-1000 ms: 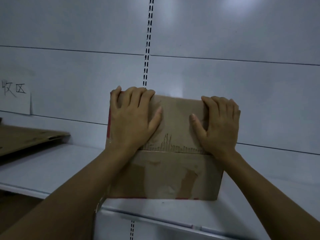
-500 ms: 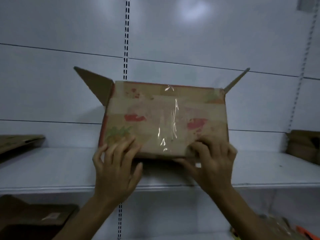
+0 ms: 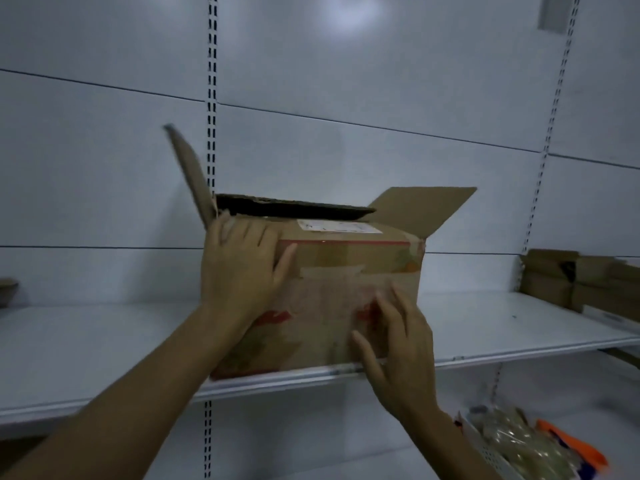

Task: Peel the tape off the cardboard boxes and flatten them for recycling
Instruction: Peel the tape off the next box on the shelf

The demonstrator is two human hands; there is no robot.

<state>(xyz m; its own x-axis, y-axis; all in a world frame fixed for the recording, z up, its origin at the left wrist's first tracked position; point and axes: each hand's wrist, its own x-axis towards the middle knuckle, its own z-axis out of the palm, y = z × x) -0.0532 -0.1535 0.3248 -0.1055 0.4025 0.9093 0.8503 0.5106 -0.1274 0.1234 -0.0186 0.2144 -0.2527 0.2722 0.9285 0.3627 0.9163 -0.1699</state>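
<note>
A brown cardboard box [image 3: 346, 271] with red print stands on the white shelf [image 3: 104, 341], its top flaps sticking up at left and right. A white label lies on its top face and clear tape runs across its front. My left hand [image 3: 242, 268] lies flat on the box's upper left corner, fingers spread over the top edge. My right hand [image 3: 398, 344] touches the lower right part of the front face with straight fingers, near the tape.
More cardboard boxes [image 3: 571, 282] sit on the shelf at the right. A flat piece of cardboard [image 3: 7, 289] shows at the far left edge. Below right lies a bin with packaged goods [image 3: 519, 445]. Slotted shelf uprights [image 3: 212, 98] run down the back wall.
The box has been turned and set down on the shelf, a different face now towards me. My left hand moved up to the top left corner; my right hand stayed low on the front.
</note>
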